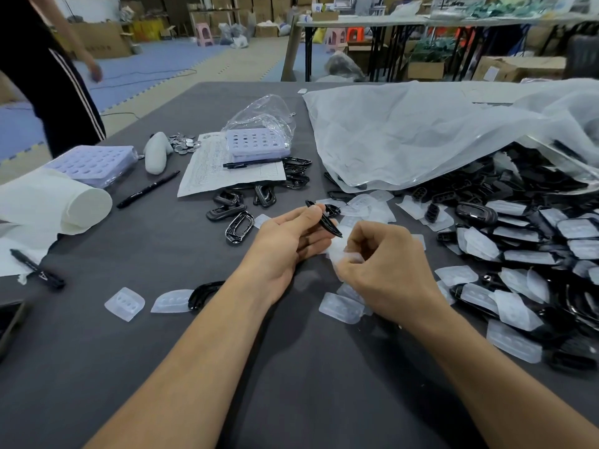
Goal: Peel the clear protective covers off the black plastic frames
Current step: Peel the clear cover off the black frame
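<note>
over the grey counter [162, 335] the left grip [285, 241] pinches a black frame [325, 218] edge-on — the right grip [385, 267] clutches a clear cover [337, 251].

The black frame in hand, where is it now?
Head view, centre: the left hand holds the black frame above the table, beside the right hand pinching its clear cover.

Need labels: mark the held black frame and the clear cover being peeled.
black frame [330, 225], head view, middle of its dark edge.
clear cover [336, 250], head view, pale part just below the frame.
</note>
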